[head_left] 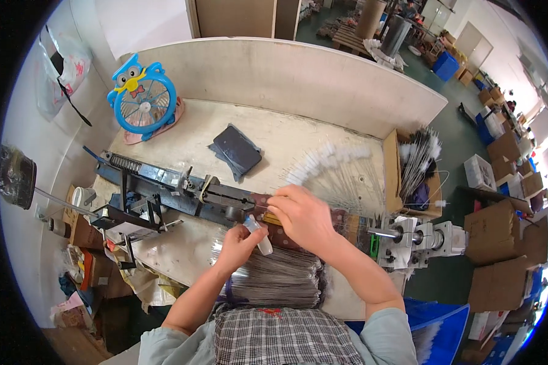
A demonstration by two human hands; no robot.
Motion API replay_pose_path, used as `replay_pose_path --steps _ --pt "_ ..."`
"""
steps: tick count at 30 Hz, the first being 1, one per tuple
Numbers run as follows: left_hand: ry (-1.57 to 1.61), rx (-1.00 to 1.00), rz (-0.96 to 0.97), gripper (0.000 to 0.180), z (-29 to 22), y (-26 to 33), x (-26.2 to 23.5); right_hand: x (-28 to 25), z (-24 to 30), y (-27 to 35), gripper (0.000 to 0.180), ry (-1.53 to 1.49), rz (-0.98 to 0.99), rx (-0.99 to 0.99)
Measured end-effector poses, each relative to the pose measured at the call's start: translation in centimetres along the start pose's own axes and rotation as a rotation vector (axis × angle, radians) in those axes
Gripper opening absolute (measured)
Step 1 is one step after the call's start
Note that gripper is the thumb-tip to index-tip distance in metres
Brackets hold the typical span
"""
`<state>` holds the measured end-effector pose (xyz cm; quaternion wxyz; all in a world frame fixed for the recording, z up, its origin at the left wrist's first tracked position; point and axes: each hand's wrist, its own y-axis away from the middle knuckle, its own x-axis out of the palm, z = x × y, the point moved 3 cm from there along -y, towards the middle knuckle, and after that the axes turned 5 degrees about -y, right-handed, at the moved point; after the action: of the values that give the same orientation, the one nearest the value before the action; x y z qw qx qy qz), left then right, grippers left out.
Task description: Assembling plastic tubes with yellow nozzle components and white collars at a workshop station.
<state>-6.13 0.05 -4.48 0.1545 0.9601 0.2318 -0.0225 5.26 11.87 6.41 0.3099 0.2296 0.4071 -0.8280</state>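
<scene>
My left hand [238, 248] pinches a short, translucent white piece [265, 246] with a bluish upper end; I cannot tell its exact kind. My right hand [303, 218] is just beyond it, fingertips pressed together at the right end of a long dark metal fixture [222, 198]. What those fingers hold, if anything, is too small to make out. Under the hands lies a dark reddish dotted cloth [292, 238] with a yellow item on it. A thick bundle of thin straight metal wires [274, 278] lies between my forearms, close to my body.
White-tipped wire brushes [332, 163] fan out at the back right, beside a cardboard box [393, 173] of more. A metal chuck device [420, 240] stands on the right. A dark flat pad [237, 149] and blue fan [145, 106] sit farther back. A blue bin [447, 328] is lower right.
</scene>
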Motion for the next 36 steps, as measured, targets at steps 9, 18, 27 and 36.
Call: replay_pose_path --steps 9,18,27,36 --pt "-0.078 0.046 -0.027 0.016 -1.2 0.3 1.5 2.4 -2.8 6.1 0.021 -0.009 0.182 0.009" --pt "0.382 -0.136 -0.351 0.030 2.7 2.7 -8.0 2.9 -4.1 6.0 0.016 0.030 0.338 -0.004" --pt "0.686 -0.221 -0.521 0.020 7.4 4.6 -16.5 2.8 -3.5 5.9 0.018 -0.168 0.337 0.031" --pt "0.520 -0.053 -0.684 0.013 5.8 4.5 -12.8 -3.1 -0.4 3.0 0.021 -0.059 0.180 -0.026"
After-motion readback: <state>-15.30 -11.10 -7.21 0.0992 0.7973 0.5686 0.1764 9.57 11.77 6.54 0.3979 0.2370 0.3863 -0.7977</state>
